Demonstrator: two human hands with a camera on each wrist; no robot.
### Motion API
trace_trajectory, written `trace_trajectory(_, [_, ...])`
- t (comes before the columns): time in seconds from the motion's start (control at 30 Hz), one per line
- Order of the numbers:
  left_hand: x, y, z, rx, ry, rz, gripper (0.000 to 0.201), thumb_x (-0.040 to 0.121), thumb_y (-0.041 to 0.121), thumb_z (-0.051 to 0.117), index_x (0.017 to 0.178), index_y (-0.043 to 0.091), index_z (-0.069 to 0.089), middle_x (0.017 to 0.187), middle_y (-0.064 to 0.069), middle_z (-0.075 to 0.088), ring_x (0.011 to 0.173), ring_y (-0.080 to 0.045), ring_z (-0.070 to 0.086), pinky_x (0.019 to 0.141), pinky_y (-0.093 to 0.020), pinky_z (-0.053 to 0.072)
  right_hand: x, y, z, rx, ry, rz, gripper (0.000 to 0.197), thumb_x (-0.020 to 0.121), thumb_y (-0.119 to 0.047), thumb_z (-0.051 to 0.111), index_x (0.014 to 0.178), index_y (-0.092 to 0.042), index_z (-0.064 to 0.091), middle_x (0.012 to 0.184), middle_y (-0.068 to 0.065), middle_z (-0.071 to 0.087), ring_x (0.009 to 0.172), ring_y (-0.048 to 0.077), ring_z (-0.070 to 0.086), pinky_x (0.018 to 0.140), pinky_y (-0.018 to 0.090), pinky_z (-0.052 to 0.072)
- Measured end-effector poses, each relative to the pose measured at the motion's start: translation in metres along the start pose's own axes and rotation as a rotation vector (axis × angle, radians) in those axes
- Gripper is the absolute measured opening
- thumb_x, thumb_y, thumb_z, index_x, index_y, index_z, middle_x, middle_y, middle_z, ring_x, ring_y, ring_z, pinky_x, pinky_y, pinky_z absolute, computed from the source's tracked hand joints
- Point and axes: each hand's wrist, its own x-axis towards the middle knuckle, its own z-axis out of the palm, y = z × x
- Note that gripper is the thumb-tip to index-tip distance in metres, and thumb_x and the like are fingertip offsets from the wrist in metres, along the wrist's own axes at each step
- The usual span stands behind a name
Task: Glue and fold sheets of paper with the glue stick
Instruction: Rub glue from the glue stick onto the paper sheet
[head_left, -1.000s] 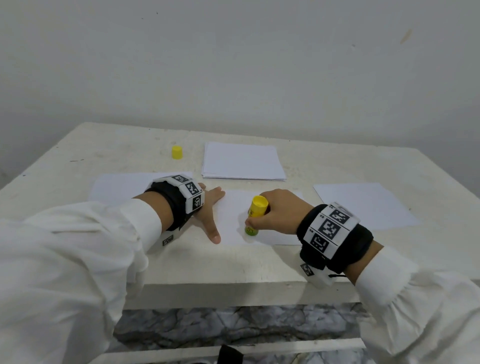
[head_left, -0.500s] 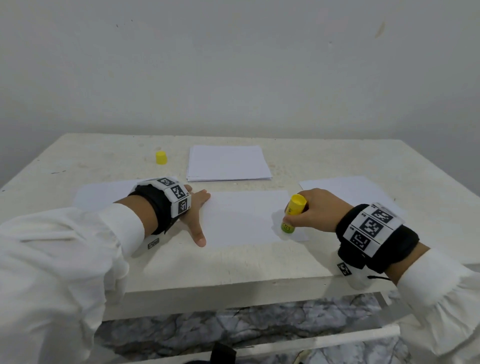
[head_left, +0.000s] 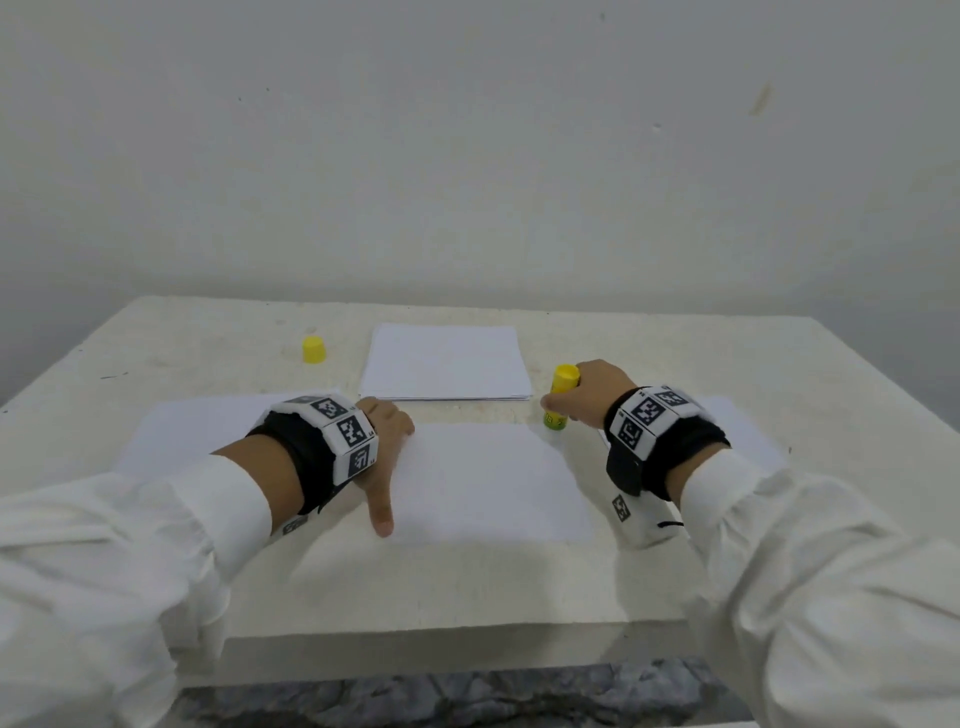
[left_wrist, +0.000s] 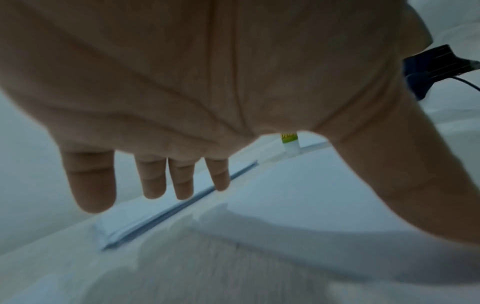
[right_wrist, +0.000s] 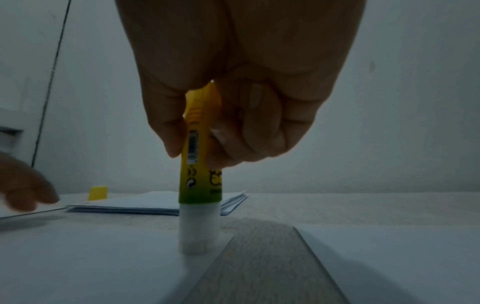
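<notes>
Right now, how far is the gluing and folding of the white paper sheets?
Done: the yellow cap stands off the stick on the white table.

In hand: the right hand grips the yellow-green glue stick, its tip at the far right corner of the flat white sheet; the left hand presses its left edge.

Left: this sheet shows no fold yet; the white paper stack waits.

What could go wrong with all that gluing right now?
The glue stick in the right hand presses at the far right corner of the sheet; it might slip off and smear the table.

The left hand lies flat on the sheet's left edge only, so the glued corner might lift or crumple.

The yellow cap sits off by itself, so the glue may dry.
</notes>
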Motion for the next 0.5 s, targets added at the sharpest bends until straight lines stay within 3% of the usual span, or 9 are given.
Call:
trace_trajectory(0.13, [0.008, 0.042, -0.022, -0.121, 0.084, 0.113, 0.113, 0.059, 0.058, 0.082, 0.148, 0.022, 0.021, 0.152, 0.000, 0.024, 0.138, -0.022, 0.027, 0.112, -0.034, 0.024, 0.006, 0.005, -0.001, 0.008, -0.006, -0.033, 0.026, 0.081, -0.034, 0.064, 0.078, -0.010, 0.057, 0.080, 0.007, 0.060, 0.073, 0.022, 0.055, 0.067, 0.027, 0.042])
trace_trajectory(0.23, [0.018, 0.087, -0.032, -0.077, 0.021, 0.214, 0.105, 0.073, 0.059, 0.071, 0.152, 0.023, 0.012, 0.159, -0.001, 0.010, 0.143, -0.027, 0.018, 0.115, -0.041, 0.020, 0.009, 0.007, -0.002, -0.008, -0.021, -0.060, 0.028, 0.081, -0.036, 0.065, 0.079, -0.009, 0.058, 0.081, 0.007, 0.060, 0.074, 0.022, 0.055, 0.068, 0.028, 0.043])
trace_trajectory(0.37, [0.033, 0.106, -0.030, 0.010, -0.064, 0.180, 0.103, 0.077, 0.065, 0.062, 0.153, 0.025, 0.004, 0.160, -0.003, 0.003, 0.144, -0.031, 0.014, 0.116, -0.048, 0.020, 0.013, 0.009, -0.003, -0.023, -0.051, -0.096, 0.030, 0.080, -0.038, 0.066, 0.078, -0.009, 0.058, 0.081, 0.007, 0.061, 0.074, 0.022, 0.057, 0.067, 0.027, 0.044])
trace_trajectory(0.5, [0.033, 0.107, -0.030, 0.025, -0.066, 0.176, 0.102, 0.077, 0.066, 0.062, 0.153, 0.025, 0.008, 0.159, -0.002, 0.009, 0.142, -0.032, 0.018, 0.115, -0.047, 0.022, 0.005, 0.012, -0.006, -0.019, -0.065, -0.150, 0.029, 0.081, -0.036, 0.067, 0.076, -0.011, 0.055, 0.077, 0.005, 0.058, 0.072, 0.021, 0.055, 0.066, 0.028, 0.043])
